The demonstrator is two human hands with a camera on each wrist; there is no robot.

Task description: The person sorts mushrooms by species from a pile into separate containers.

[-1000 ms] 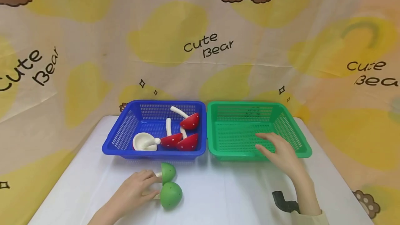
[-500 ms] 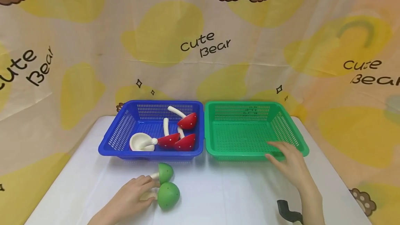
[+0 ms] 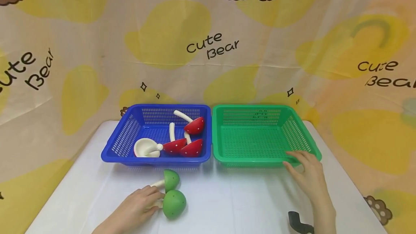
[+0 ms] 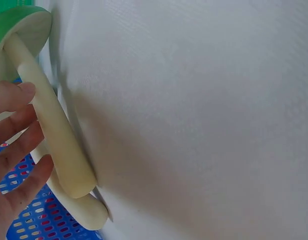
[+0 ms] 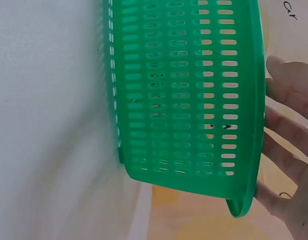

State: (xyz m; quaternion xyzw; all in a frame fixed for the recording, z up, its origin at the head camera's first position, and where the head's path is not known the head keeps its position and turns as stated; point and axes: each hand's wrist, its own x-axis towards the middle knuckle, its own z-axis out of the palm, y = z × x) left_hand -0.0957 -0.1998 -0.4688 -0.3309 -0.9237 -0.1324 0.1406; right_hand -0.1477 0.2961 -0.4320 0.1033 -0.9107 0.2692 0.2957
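In the head view, my left hand [image 3: 138,203] is at the nearer green toy mushroom [image 3: 174,204], thumb and fingers around its pale stem [image 4: 58,130]. A second green mushroom [image 3: 171,180] lies just beyond it, its stem alongside the first. Both lie on the white table in front of the blue basket [image 3: 156,160]. My right hand [image 3: 307,172] hovers at the front right corner of the green basket [image 3: 250,160], fingers spread and holding nothing. In the right wrist view its fingertips are right at the green rim [image 5: 259,100].
Several red-capped mushrooms [image 3: 194,125] lie in the blue basket, one of them with its white underside [image 3: 143,147] up. The two baskets stand side by side. A black curved piece [image 3: 299,223] is beside my right forearm. A printed cloth [image 3: 182,46] hangs behind the table.
My right hand has drawn back and to the right, from over the green basket to its front corner. My left hand has slid slightly back, showing more of the farther mushroom's stem.
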